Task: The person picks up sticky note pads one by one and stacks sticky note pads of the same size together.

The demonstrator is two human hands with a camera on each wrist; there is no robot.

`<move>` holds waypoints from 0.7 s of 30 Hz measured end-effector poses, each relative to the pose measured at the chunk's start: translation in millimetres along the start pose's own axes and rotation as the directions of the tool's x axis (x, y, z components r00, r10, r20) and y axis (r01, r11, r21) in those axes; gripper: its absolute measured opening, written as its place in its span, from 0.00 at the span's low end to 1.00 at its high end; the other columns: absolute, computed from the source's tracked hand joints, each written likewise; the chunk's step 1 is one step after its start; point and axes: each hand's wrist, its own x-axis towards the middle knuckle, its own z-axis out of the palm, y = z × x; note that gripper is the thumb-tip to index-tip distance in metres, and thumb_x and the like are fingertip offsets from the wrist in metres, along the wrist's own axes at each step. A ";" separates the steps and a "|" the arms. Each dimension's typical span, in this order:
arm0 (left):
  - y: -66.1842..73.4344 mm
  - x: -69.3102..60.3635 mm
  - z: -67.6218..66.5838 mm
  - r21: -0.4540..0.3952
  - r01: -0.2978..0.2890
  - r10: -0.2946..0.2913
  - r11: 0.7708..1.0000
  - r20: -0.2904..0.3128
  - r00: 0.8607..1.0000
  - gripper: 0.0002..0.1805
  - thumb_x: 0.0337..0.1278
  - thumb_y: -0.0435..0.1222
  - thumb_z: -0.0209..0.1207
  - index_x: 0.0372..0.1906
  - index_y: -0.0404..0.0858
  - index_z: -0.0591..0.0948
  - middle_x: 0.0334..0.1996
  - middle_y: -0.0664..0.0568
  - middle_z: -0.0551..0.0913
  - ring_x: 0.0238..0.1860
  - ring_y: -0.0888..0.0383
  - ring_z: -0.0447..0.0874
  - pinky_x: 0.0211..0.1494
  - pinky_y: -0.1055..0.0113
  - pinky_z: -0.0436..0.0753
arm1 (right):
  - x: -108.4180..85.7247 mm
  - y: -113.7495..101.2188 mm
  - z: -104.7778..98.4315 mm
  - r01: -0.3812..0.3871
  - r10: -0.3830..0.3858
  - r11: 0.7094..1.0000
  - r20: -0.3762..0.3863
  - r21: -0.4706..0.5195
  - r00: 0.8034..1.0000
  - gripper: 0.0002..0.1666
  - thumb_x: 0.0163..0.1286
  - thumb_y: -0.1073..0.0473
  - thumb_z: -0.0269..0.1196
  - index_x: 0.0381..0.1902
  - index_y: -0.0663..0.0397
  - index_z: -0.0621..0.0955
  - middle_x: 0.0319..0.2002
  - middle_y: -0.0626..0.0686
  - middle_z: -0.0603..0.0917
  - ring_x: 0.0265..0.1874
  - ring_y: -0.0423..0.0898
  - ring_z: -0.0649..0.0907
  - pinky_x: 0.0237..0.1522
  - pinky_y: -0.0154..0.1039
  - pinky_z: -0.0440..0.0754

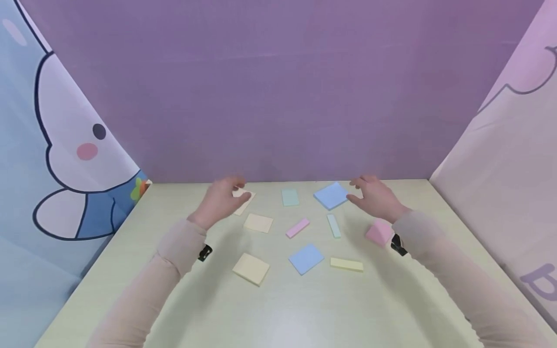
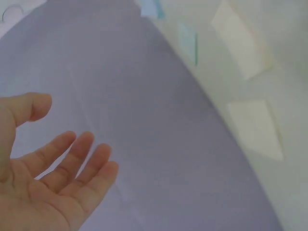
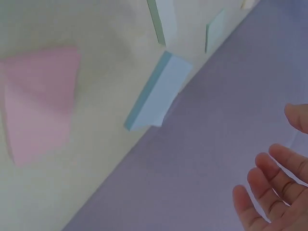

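Observation:
My left hand (image 1: 223, 199) is held above the table's far left, its fingers loosely bent and nothing between them. Nearest to it is a cream paper pad (image 1: 243, 203), like sticky notes, partly covered by the fingers in the head view. Palm and spread fingertips of this hand show in the left wrist view. On the far right, my right hand (image 1: 375, 197) hovers beside a thick blue pad (image 1: 331, 195), apart from it and holding nothing. That blue pad (image 3: 160, 91) has a slightly lifted corner in the right wrist view. Below the right hand sits a pink pad (image 1: 379, 232).
On the table (image 1: 287, 309) lie two more cream pads, one being the front pad (image 1: 251, 269), a mint pad (image 1: 290, 197), a second blue pad (image 1: 306, 259), and narrow strips in pink (image 1: 298, 228), mint (image 1: 333, 226) and yellow (image 1: 346, 264). A purple cloth (image 1: 278, 96) rises behind.

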 end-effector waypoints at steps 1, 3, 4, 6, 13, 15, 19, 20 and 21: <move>-0.6 -2.9 5.0 -0.001 -0.006 0.006 1.000 -0.010 1.000 0.23 0.57 0.41 0.56 0.55 0.32 0.73 0.50 0.40 0.78 0.51 0.44 0.77 0.52 0.52 0.75 | -1.7 -1.0 3.8 0.007 -0.007 1.000 0.000 0.008 1.000 0.26 0.62 0.53 0.60 0.53 0.65 0.74 0.45 0.62 0.78 0.45 0.57 0.76 0.44 0.53 0.75; -2.3 -8.7 15.5 0.003 -0.011 0.011 1.000 -0.019 1.000 0.22 0.56 0.41 0.56 0.53 0.33 0.75 0.48 0.42 0.80 0.48 0.46 0.78 0.51 0.53 0.76 | -4.8 -2.9 11.8 0.025 -0.025 1.000 0.000 0.009 1.000 0.25 0.62 0.53 0.60 0.51 0.64 0.75 0.42 0.60 0.79 0.42 0.55 0.77 0.43 0.51 0.75; -3.2 -11.8 20.7 0.010 -0.016 0.016 1.000 -0.016 1.000 0.21 0.56 0.41 0.56 0.53 0.33 0.75 0.47 0.43 0.80 0.47 0.47 0.79 0.50 0.54 0.76 | -6.7 -4.0 15.6 0.037 -0.037 0.999 0.000 0.011 0.999 0.24 0.62 0.53 0.60 0.50 0.64 0.75 0.41 0.60 0.79 0.41 0.55 0.77 0.44 0.51 0.75; -4.5 -18.0 31.4 0.022 -0.023 0.023 1.000 -0.001 1.000 0.20 0.56 0.40 0.57 0.51 0.34 0.76 0.45 0.44 0.81 0.45 0.49 0.79 0.48 0.56 0.77 | -10.6 -6.2 22.7 0.056 -0.056 0.998 0.005 0.019 0.998 0.22 0.61 0.54 0.61 0.48 0.64 0.77 0.39 0.59 0.79 0.39 0.53 0.77 0.43 0.49 0.75; -7.6 -36.1 59.3 -0.013 0.011 -0.011 1.000 0.043 0.999 0.17 0.54 0.39 0.59 0.49 0.36 0.78 0.42 0.47 0.82 0.42 0.52 0.80 0.45 0.60 0.78 | -17.3 -15.2 42.9 0.104 -0.105 0.994 0.045 0.041 0.993 0.16 0.59 0.56 0.63 0.41 0.62 0.80 0.33 0.52 0.80 0.34 0.48 0.77 0.39 0.44 0.76; -7.5 -39.7 64.0 -0.026 0.026 -0.024 0.999 0.049 0.999 0.17 0.53 0.38 0.59 0.48 0.36 0.78 0.42 0.48 0.82 0.42 0.52 0.80 0.44 0.60 0.78 | -18.1 -18.3 46.6 0.117 -0.119 0.992 0.056 0.042 0.991 0.12 0.58 0.57 0.64 0.37 0.60 0.80 0.31 0.50 0.79 0.33 0.47 0.77 0.38 0.43 0.76; -6.8 -42.9 73.0 -0.034 0.050 -0.048 0.998 0.068 0.997 0.17 0.52 0.38 0.60 0.48 0.36 0.79 0.41 0.49 0.82 0.41 0.53 0.80 0.43 0.61 0.78 | -19.3 -23.2 52.6 0.132 -0.135 0.990 0.069 0.051 0.988 0.07 0.58 0.58 0.64 0.32 0.56 0.80 0.29 0.48 0.79 0.31 0.44 0.78 0.37 0.41 0.77; -6.4 -43.3 75.4 -0.035 0.059 -0.057 0.998 0.079 0.995 0.17 0.52 0.38 0.60 0.48 0.36 0.79 0.41 0.49 0.82 0.41 0.53 0.80 0.43 0.61 0.78 | -19.6 -24.2 53.9 0.136 -0.140 0.989 0.070 0.057 0.988 0.07 0.57 0.58 0.64 0.31 0.56 0.80 0.29 0.48 0.79 0.31 0.44 0.78 0.37 0.41 0.77; -5.9 -43.9 77.8 -0.037 0.066 -0.062 0.997 0.090 0.994 0.17 0.52 0.38 0.60 0.48 0.36 0.79 0.42 0.49 0.82 0.41 0.53 0.80 0.43 0.61 0.78 | -19.9 -25.1 55.3 0.142 -0.147 0.988 0.070 0.063 0.987 0.07 0.57 0.59 0.64 0.32 0.56 0.80 0.29 0.48 0.80 0.32 0.44 0.78 0.37 0.41 0.77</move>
